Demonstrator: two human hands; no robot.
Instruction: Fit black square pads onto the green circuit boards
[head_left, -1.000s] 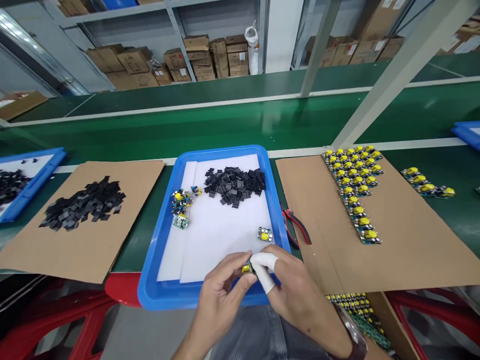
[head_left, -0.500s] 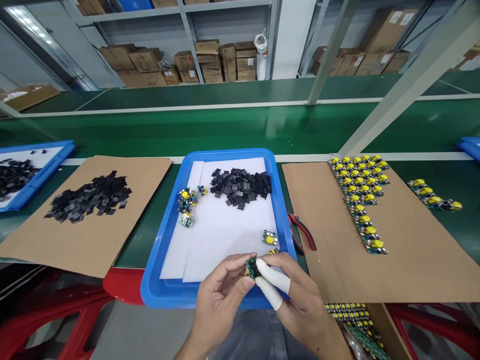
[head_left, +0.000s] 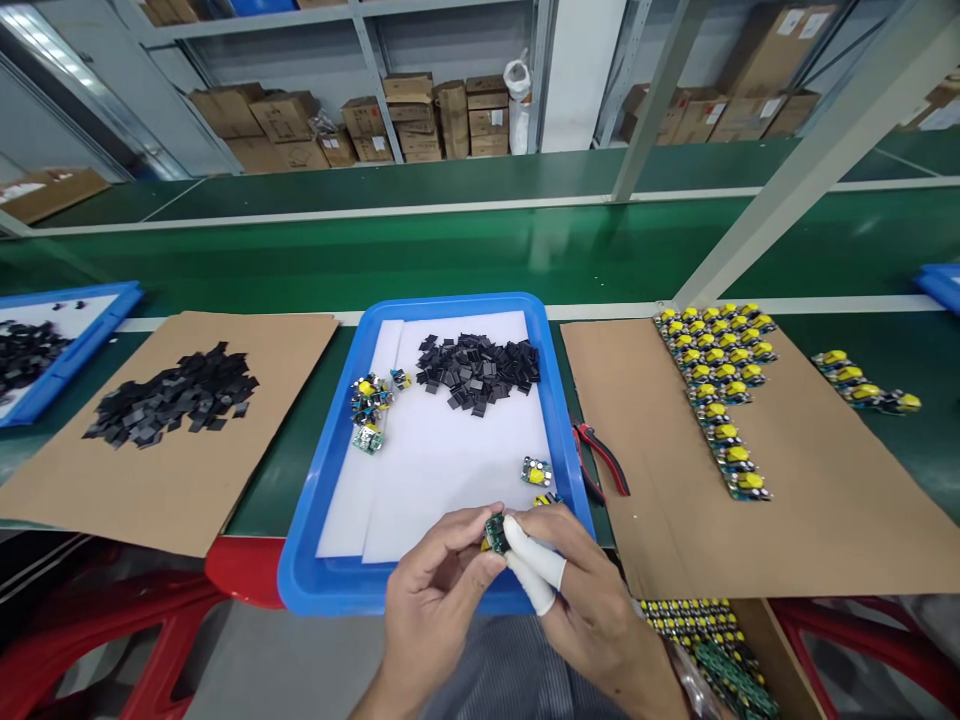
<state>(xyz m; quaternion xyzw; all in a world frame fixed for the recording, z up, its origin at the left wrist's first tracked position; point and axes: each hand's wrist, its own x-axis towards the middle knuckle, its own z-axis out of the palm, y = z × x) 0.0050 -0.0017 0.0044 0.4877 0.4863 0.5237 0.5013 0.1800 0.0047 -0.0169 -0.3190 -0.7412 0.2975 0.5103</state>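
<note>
Both hands meet over the near edge of a blue tray (head_left: 330, 470). My left hand (head_left: 435, 600) and my right hand (head_left: 577, 600), which wears white finger cots, pinch one small green circuit board (head_left: 495, 533) between their fingertips. A loose board with a yellow part (head_left: 537, 472) lies on the tray's white liner just beyond them. A pile of small black parts (head_left: 480, 368) sits at the tray's far end, with a few more boards (head_left: 369, 405) at its left side.
Left cardboard sheet (head_left: 112, 490) carries another black-parts pile (head_left: 172, 395). Right cardboard sheet (head_left: 825, 500) holds rows of yellow-topped boards (head_left: 720, 380). Red-handled cutters (head_left: 600, 465) lie beside the tray. Another blue tray (head_left: 67, 345) is far left. More boards (head_left: 712, 640) fill a box at lower right.
The board in my fingers has been turned, from its yellow part showing to its green side showing. The hands stayed at the tray's near edge.
</note>
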